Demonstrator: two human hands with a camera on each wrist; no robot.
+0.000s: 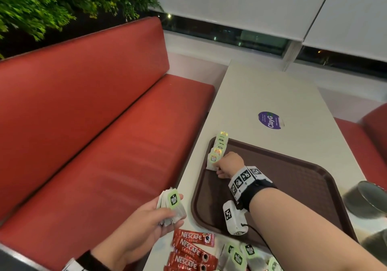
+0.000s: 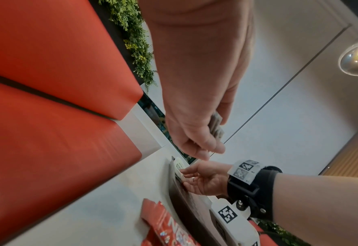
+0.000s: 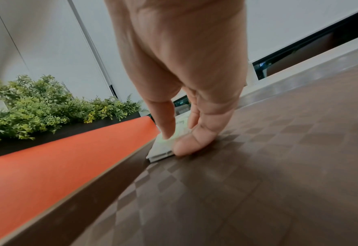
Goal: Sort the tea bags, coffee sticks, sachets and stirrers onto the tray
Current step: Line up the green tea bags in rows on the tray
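Pinching the nearest tea bag [image 1: 212,161] of a row [image 1: 219,145] along the brown tray's [image 1: 293,178] left rim, the right hand [image 1: 229,165] is lowered; a stack of tea bags [image 1: 172,206] is gripped by the left hand [image 1: 144,228] beside the tray, and coffee sticks [image 1: 192,249] are laid on the counter [image 1: 261,94].

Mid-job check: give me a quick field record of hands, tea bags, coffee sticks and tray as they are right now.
left hand: holds a stack of tea bags beside the tray
right hand: grip on the nearest tea bag of the row
row: standing along the tray's left rim
tray: brown, otherwise bare where visible
coffee sticks: red, on the table, not yet sorted
loose tea bags: on the table near the sticks
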